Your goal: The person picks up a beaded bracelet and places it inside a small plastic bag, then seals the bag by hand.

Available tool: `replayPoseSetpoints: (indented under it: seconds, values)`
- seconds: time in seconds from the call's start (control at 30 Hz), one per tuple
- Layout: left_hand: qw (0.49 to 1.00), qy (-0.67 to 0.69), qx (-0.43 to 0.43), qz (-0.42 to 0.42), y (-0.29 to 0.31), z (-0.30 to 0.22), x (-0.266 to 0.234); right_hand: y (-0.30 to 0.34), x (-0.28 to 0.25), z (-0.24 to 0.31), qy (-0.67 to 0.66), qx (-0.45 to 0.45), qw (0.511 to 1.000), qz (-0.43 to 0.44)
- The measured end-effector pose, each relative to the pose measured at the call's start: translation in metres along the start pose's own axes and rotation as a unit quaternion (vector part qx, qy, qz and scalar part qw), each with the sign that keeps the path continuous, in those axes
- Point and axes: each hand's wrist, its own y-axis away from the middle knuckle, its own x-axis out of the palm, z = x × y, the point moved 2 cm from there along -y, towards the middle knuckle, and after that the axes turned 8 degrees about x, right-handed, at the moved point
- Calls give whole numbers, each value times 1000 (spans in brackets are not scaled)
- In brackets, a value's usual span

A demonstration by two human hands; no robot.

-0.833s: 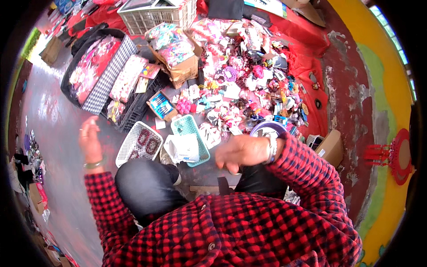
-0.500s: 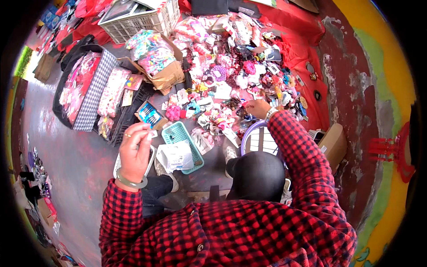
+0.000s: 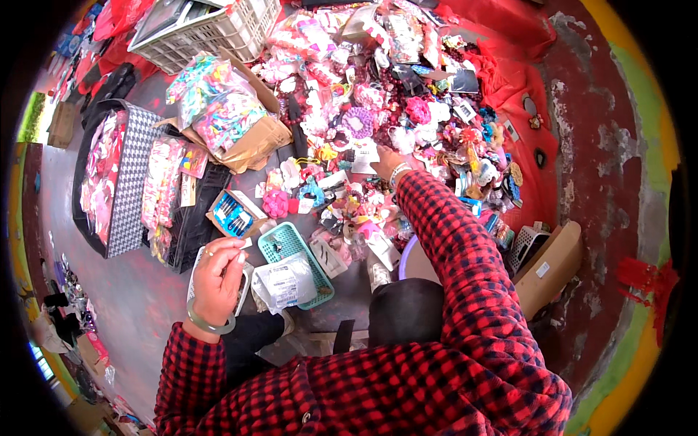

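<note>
In the foreground, we see the person's left hand (image 3: 217,285) raised above a white basket (image 3: 245,288), thumb and fingers drawn close together; we cannot tell whether they pinch anything. Just right, a white plastic packet (image 3: 287,281) lies across a turquoise basket (image 3: 289,241). Farther out, the right hand (image 3: 390,162) reaches into a colourful heap of hair accessories (image 3: 418,111), fingertips beside a white card (image 3: 363,158) there, its grip unclear to us. Beyond stands a pale crate (image 3: 211,42).

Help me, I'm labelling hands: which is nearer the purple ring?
Right. The right hand is just below and right of the purple ring in the picture; the left hand is much farther off, down to the left, beside the teal basket.
</note>
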Motion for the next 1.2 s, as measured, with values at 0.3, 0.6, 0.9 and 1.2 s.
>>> replayPoseSetpoints:
  seconds: [0.3,0.6,0.9,1.2]
  values:
    - [999,4,-14,36,-19,20,-2,-60,9,-35,-30,117,989,84]
    - [998,18,-21,51,-13,18,-3,-4,25,7,44,82,980,175]
    - [998,23,30,58,20,-16,-2,89,-52,85,5,0,996,90]
    - [992,111,1,58,55,-28,4,164,-169,109,-193,-226,944,142]
